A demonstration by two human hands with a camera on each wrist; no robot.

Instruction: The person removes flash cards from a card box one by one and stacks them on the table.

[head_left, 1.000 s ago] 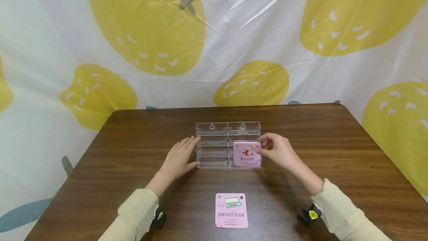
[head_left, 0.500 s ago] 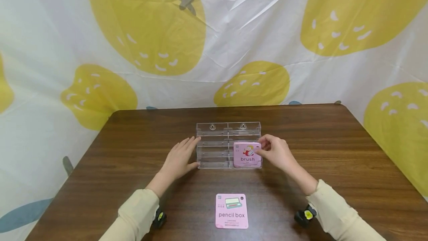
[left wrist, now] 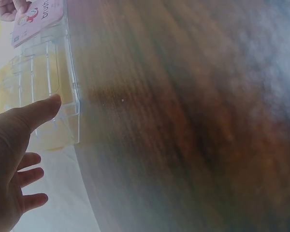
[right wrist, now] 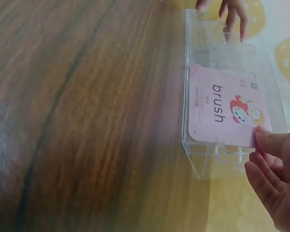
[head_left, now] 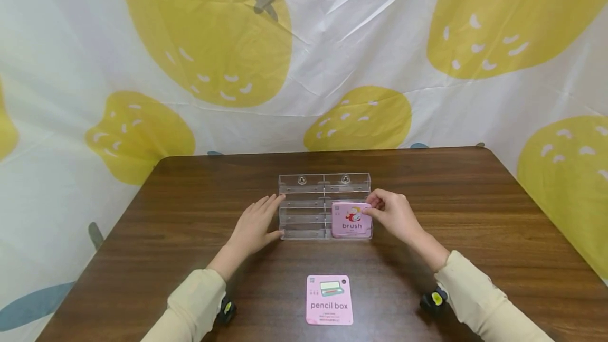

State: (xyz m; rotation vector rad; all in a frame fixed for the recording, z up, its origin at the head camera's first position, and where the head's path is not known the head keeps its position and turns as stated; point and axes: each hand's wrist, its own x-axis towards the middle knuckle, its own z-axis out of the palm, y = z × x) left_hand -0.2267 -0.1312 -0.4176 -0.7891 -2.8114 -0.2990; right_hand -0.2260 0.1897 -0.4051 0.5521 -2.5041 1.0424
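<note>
A clear plastic tiered rack (head_left: 302,219) with two columns of slots stands mid-table. In its lower right slot sits a pink card (head_left: 351,220) printed "brush", leaning back. My right hand (head_left: 394,214) pinches that card's upper right corner between thumb and fingers, and the right wrist view shows the thumb (right wrist: 267,140) on the card's face. On the other side, my left hand (head_left: 255,223) rests against the rack's left edge with fingers spread and fairly straight; its thumb (left wrist: 43,111) is at the front lower corner. A second pink card (head_left: 329,300), printed "pencil box", lies flat on the table nearer me.
The brown wooden table (head_left: 190,183) reaches back to a white curtain (head_left: 332,41) with yellow fruit prints. Dark wrist devices (head_left: 433,300) hang under both sleeves, close above the tabletop.
My right wrist and sleeve have shifted slightly left, while the fingers stay at the corner of the "brush" card. The left hand, rack and "pencil box" card look unchanged.
</note>
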